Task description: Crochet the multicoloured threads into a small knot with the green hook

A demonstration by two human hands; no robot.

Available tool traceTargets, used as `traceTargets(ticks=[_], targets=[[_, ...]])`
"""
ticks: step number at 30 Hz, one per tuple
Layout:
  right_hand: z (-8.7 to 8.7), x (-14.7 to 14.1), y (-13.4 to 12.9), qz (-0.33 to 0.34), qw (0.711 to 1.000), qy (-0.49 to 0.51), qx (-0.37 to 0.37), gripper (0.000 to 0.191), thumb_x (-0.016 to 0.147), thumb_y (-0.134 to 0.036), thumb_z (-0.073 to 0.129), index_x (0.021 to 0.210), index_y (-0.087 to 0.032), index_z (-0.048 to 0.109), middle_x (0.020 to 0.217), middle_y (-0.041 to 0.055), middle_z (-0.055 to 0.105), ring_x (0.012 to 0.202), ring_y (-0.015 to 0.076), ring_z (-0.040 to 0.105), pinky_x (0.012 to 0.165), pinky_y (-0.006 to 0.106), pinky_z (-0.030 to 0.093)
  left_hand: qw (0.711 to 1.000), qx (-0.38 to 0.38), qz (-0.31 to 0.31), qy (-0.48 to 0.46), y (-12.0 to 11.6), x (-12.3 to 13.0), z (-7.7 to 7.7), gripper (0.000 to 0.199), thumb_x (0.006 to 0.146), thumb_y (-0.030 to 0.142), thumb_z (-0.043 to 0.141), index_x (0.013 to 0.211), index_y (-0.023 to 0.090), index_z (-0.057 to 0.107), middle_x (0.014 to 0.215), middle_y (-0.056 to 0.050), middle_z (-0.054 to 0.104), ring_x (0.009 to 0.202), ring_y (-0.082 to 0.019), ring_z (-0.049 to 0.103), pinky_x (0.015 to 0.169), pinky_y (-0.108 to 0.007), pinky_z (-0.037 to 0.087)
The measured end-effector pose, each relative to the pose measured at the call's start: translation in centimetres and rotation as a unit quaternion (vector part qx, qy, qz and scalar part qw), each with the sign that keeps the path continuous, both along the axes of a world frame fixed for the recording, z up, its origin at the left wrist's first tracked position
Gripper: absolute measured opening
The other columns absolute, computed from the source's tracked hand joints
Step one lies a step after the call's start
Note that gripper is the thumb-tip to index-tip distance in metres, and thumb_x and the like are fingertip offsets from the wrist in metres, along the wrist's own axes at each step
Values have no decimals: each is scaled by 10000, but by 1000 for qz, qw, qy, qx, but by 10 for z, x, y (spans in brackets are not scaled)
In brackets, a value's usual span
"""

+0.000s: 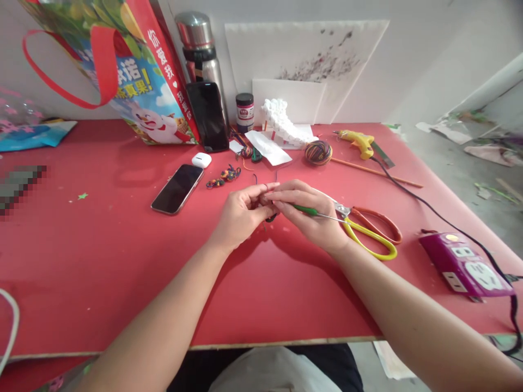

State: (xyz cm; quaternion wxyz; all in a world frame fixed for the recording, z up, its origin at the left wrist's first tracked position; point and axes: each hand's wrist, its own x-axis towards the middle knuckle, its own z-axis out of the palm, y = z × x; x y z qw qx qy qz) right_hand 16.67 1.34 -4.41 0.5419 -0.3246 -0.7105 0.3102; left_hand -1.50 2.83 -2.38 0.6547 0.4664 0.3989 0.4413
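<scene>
Above the middle of the red table, my two hands meet at the fingertips. My right hand [312, 218] is closed around a crochet hook with a green handle [305, 209], its thin metal shaft showing by the palm. A small dark crocheted piece [271, 218] is pinched in my left hand [240, 215], mostly hidden by the fingers. A strand of yarn loops over the left index finger. Beyond the hands sits a ball of multicoloured yarn [318, 153]. A crocheted multicoloured strip [224, 177] lies left of them. Scissors [346, 212] with red and yellow handles lie beside my right wrist.
On the left are a phone [177, 189], a white earbud case [201, 159] and a gift bag [151, 103]. A second phone [208, 117] leans on a steel flask. At right are a yellow glue gun [356, 142], its cord, and a purple power strip [466, 264].
</scene>
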Motion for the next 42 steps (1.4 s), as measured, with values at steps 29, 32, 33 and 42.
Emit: traceTargets(ticks=[29, 32, 33, 42], targets=[[4, -1, 2, -89, 990, 87, -66, 158, 989, -328, 768, 1052, -246, 889, 847, 27, 720, 743, 154, 685, 722, 341, 621, 995, 2, 46, -88, 3, -2, -3, 367, 735, 170, 921, 1091, 215, 846, 846, 7, 719, 824, -136, 656, 799, -276, 499], [4, -2, 2, -90, 989, 97, -63, 148, 983, -327, 772, 1029, -254, 892, 850, 30, 726, 733, 154, 686, 700, 337, 615, 996, -15, 41, -79, 4, -4, -3, 418, 749, 210, 931, 1149, 201, 812, 825, 15, 715, 778, -128, 643, 750, -274, 470], [4, -3, 2, -89, 989, 101, -64, 142, 979, -308, 770, 1025, -255, 894, 846, 29, 726, 732, 153, 686, 691, 333, 611, 996, -24, 36, -77, 4, -4, -3, 453, 742, 218, 939, 1171, 197, 796, 825, 17, 721, 756, -124, 636, 729, -274, 457], [3, -4, 2, -72, 989, 103, -74, 155, 976, -245, 756, 1037, -256, 898, 842, 25, 717, 745, 151, 688, 693, 326, 596, 996, -25, 53, -61, 5, -4, -2, 535, 737, 177, 889, 1257, 173, 762, 820, 9, 718, 725, -123, 616, 652, -265, 409]])
